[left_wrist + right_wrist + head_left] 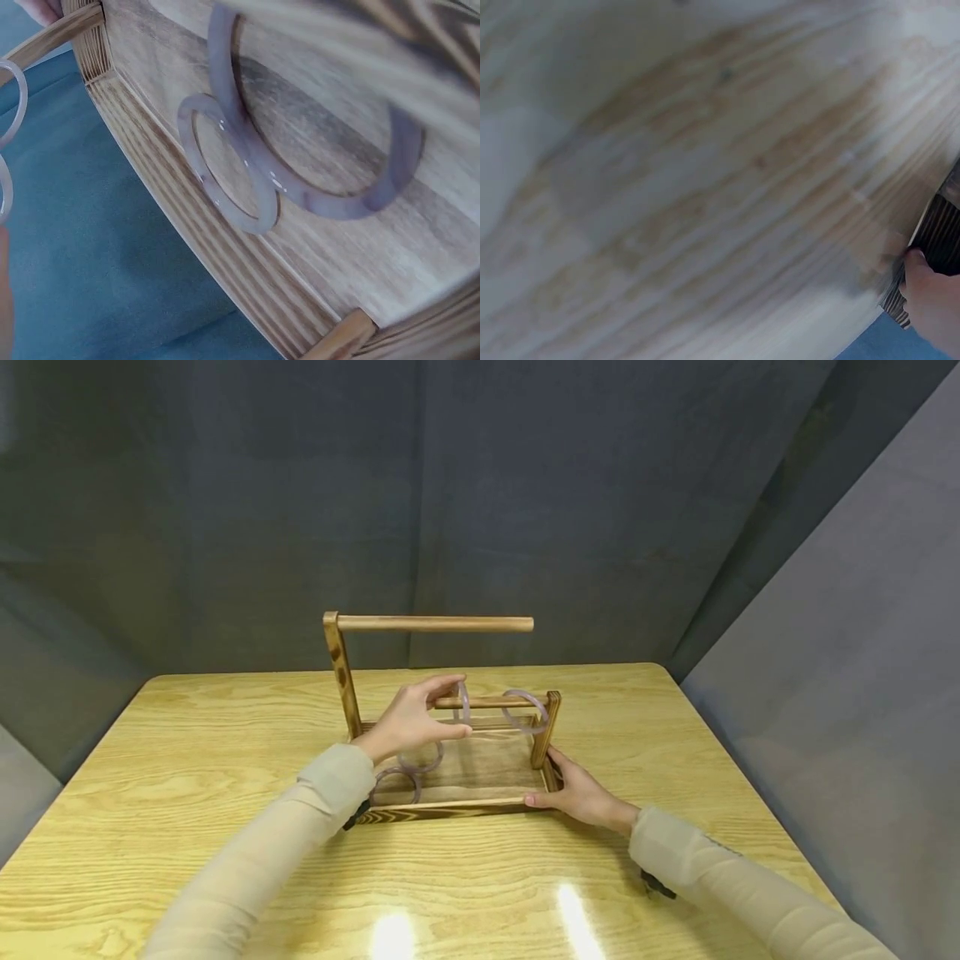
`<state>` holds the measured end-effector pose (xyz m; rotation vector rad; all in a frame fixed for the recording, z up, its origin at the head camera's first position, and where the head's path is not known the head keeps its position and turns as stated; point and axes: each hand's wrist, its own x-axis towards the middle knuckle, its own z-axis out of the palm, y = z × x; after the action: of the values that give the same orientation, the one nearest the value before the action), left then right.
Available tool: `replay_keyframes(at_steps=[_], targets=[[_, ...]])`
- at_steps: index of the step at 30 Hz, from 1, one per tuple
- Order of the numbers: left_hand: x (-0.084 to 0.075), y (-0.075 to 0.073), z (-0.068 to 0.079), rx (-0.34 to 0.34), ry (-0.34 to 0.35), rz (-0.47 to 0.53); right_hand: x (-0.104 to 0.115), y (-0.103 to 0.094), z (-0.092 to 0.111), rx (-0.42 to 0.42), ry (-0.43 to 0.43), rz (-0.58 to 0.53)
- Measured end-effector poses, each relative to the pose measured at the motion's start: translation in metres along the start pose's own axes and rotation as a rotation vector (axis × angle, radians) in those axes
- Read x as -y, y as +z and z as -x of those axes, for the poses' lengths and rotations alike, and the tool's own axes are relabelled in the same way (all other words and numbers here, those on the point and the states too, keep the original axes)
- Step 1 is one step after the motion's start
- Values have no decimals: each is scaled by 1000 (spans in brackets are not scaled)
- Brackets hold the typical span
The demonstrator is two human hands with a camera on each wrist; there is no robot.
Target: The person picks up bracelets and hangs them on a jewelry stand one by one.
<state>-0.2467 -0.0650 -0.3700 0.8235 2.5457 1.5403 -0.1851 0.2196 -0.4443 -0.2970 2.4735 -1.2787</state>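
Observation:
My left hand (412, 717) pinches a pale lavender bangle (466, 702) between thumb and fingers, near the free left end of the low wooden bar (491, 702). The bar appears to pass through this bangle. Farther right, a second bangle (536, 699) hangs on the same bar beside its post. Two more bangles, one large in the left wrist view (330, 206) and one partly behind it (196, 161), lie in the tray of the wooden stand (450, 812). With thumb in front and fingers behind, my right hand (583, 793) grips the stand's right front corner.
A taller post (342, 672) at the stand's left carries a higher wooden bar (435, 623), free at its right end. The stand is on a wood-grain table (187, 777). Dark grey cloth (487, 510) hangs behind the table, with a lighter panel (840, 652) at right.

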Motion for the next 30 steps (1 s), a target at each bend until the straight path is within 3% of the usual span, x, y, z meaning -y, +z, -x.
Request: replay_keyframes(at_steps=[1, 19, 30], targets=[[-5, 0, 1, 2, -6, -2, 0, 0, 0, 0, -3, 1], [0, 10, -12, 18, -29, 1, 1, 0, 0, -8, 23, -18], [2, 13, -15, 57, -28, -76, 0, 0, 0, 2, 0, 1]])
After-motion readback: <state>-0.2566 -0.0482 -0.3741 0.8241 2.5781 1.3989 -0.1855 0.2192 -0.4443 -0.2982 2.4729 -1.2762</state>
